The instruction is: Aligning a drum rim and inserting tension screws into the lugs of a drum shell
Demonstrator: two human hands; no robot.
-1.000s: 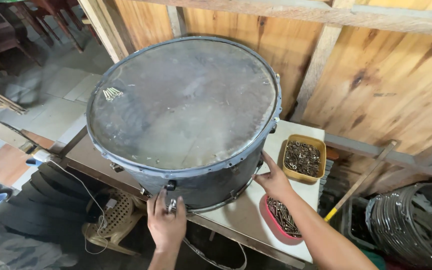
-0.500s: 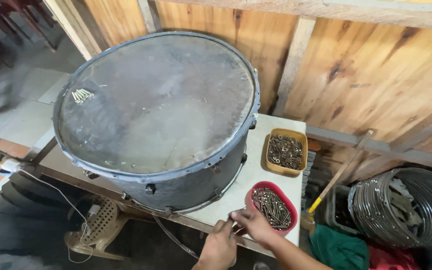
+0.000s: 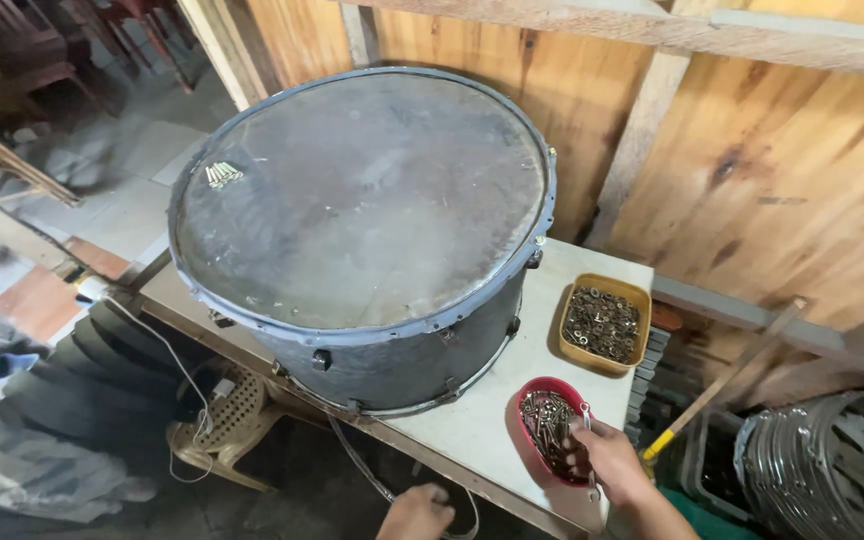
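The right hand (image 3: 607, 462), earlier beside the drum (image 3: 372, 230), is now grasping a metal piece over the red bowl (image 3: 532, 395). The left hand (image 3: 414, 513) is clenching, holding nothing visible.

Plank walls (image 3: 752, 180) rose behind the white table (image 3: 472, 430); left of it lay tiled floor (image 3: 122, 180) and wooden chairs (image 3: 12, 60).

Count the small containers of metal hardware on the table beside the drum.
2. The red bowl sits near the table's front edge, under the right hand. The yellow-brown tray lies just behind it, right of the drum. None seems hidden.
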